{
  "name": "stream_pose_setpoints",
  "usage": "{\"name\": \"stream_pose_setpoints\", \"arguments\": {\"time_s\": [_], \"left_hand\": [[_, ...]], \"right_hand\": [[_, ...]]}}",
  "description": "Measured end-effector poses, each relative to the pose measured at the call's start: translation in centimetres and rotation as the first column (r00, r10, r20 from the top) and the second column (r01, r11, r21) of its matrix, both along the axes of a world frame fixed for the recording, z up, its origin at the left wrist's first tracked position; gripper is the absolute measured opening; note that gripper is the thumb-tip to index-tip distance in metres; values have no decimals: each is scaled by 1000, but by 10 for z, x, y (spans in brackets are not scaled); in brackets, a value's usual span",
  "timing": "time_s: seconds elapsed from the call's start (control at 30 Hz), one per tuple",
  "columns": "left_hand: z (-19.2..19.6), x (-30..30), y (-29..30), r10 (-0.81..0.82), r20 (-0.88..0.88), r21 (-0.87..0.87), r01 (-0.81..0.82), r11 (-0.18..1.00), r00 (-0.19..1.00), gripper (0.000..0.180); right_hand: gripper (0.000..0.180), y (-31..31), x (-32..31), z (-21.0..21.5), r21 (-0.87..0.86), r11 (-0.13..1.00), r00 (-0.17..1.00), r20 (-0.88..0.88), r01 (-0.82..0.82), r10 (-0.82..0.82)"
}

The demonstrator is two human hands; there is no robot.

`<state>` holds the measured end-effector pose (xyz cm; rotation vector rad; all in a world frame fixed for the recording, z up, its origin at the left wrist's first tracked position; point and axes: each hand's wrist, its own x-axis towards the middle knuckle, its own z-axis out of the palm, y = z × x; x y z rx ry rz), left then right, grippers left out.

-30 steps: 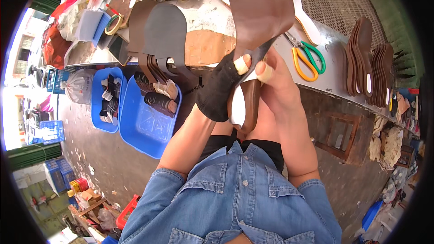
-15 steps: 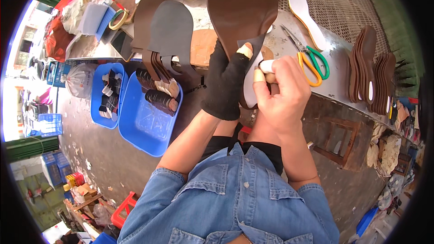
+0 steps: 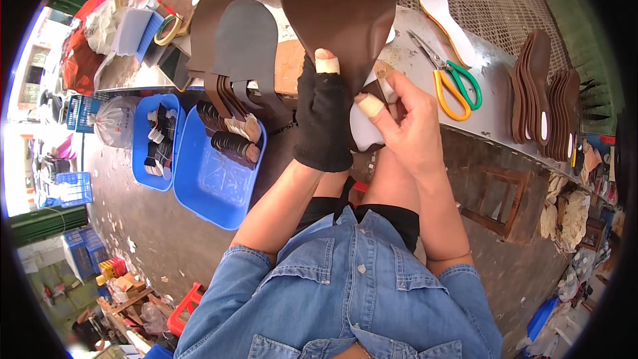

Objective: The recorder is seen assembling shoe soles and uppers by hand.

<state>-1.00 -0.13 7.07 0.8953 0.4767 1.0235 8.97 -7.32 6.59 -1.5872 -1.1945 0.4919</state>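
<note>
My left hand (image 3: 323,119), in a black fingerless glove, grips a large brown leather piece (image 3: 339,13), its taped thumb pressed on top. Beneath the leather's narrow end lies a white insole (image 3: 365,129), held along with it. My right hand (image 3: 415,123) is bare, with tape on thumb and forefinger. It is closed in a pinch on the leather's edge, beside the insole. Scissors (image 3: 446,83) with one yellow and one green handle lie on the bench just right of that hand. My left fingers are hidden under the leather.
Stacks of brown insoles (image 3: 531,93) stand at the bench's right end, and a white insole (image 3: 442,13) lies behind the scissors. Brown and grey leather pieces (image 3: 247,36) hang over the edge at left. Below are blue bins (image 3: 219,193) with bundled parts. A red stool (image 3: 185,309) stands lower left.
The leather and insole have shifted left and turned slightly. My left thumb now lies further over the leather. My right hand has moved a little left and its fingers have opened out from a tighter curl.
</note>
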Motion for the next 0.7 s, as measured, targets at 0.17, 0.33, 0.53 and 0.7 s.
{"name": "stream_pose_setpoints", "arguments": {"time_s": [0.17, 0.33, 0.53, 0.7], "left_hand": [[10, -1, 4, -44, -132, 52, 51, 997, 990, 32], [-7, -13, 20, -364, -105, -176, 343, 923, 925, 26], [-6, -10, 1, -272, -27, -99, 268, 958, 962, 27], [-17, -19, -6, -240, 100, -179, 254, 950, 966, 37]], "right_hand": [[14, -12, 3, -14, 294, 954, 785, -577, -55, 224], [14, -15, 13, -15, 218, 974, 910, -389, -60, 143], [21, -22, 18, -18, 84, 995, 938, -347, 56, -23], [20, -28, 19, -16, 57, 996, 873, -480, -63, 83]]}}
